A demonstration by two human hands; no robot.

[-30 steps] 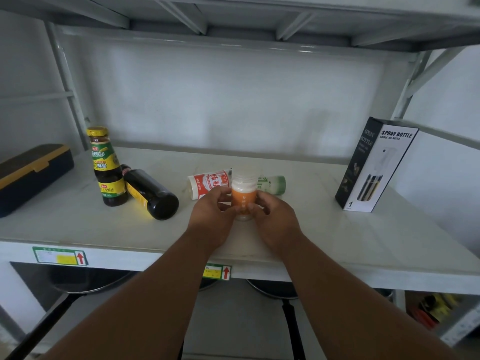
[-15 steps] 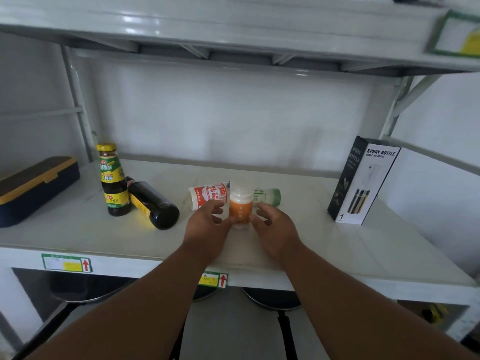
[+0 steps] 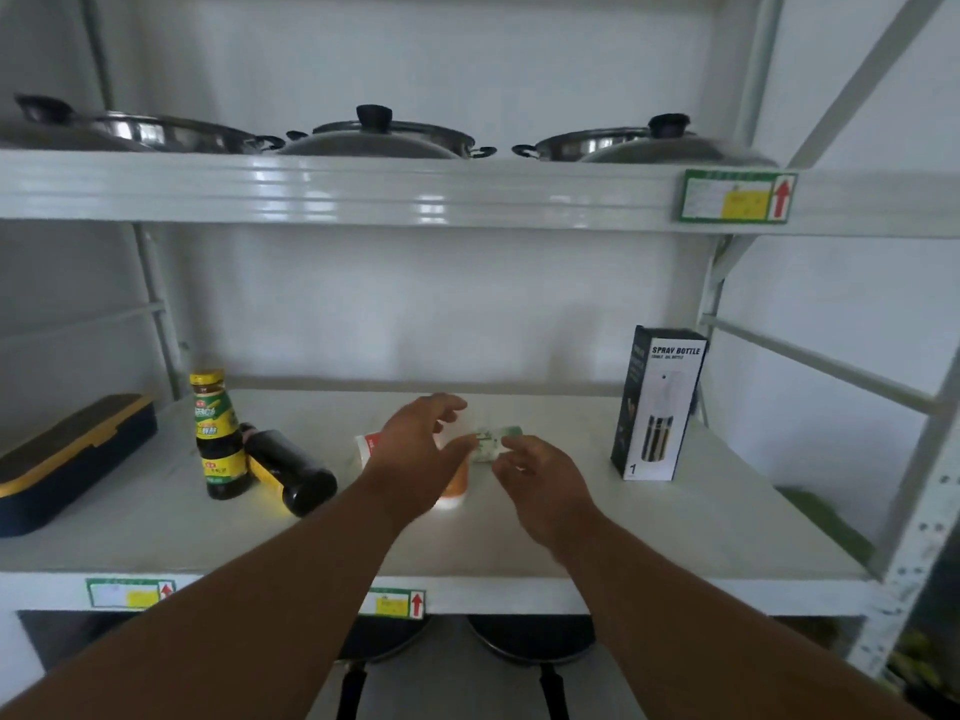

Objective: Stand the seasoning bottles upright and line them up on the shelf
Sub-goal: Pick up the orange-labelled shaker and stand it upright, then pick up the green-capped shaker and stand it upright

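Left hand: the left hand (image 3: pixel 415 454) hangs over the middle of the shelf (image 3: pixel 649 532), fingers spread and loose, gripping nothing; it covers most of the small orange bottle.
Right hand: the right hand (image 3: pixel 540 478) is just beside it, fingers slack and parted, holding nothing, fingertips close to the green-labelled bottle.
Orange bottle: the orange bottle (image 3: pixel 456 483) stands upright between the two hands, only its lower part showing under the left palm.
Green-labelled bottle: the green-labelled bottle (image 3: pixel 496 441) lies on its side behind the hands.
Red-labelled bottle: the red-labelled bottle (image 3: pixel 370 445) also lies on its side, one end peeking out left of the left hand.
Yellow-capped bottle: the yellow-capped bottle (image 3: pixel 217 433) stands upright at the left.
Dark bottle: the dark bottle (image 3: pixel 291 472) lies flat, its neck end against the yellow-capped one.
Spray bottle box: the spray bottle box (image 3: pixel 660 402) stands upright at the right, well apart from the bottles.
Blue and yellow case: the blue and yellow case (image 3: pixel 67 454) sits at the far left edge.
Pots: lidded pots (image 3: pixel 384 135) line the upper shelf.
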